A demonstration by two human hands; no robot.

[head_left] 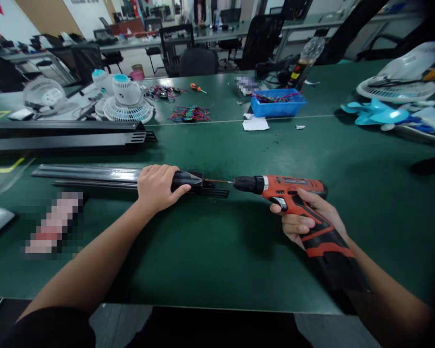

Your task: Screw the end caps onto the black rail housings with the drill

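A red and black cordless drill (293, 186) is gripped in my right hand (311, 217), its fingers wrapped round the handle. The drill points left, and its thin bit (217, 181) reaches the right end of a long black housing (90, 172). Over that housing, near its right end, my left hand (159, 187) is wrapped with the thumb along the near side. Whether the bit's tip is inside the end or only touching it, I cannot tell. A slotted black strip (213, 193) lies just below the housing.
Behind lie more long black housings (65, 140). White fan parts (126, 101), wired circuit boards (190, 113), an orange screwdriver (197, 88) and a blue bin (278, 104) with wires stand further back. Light-blue fan blades (377, 113) are at right, and a bottle (306, 60) stands behind the bin.
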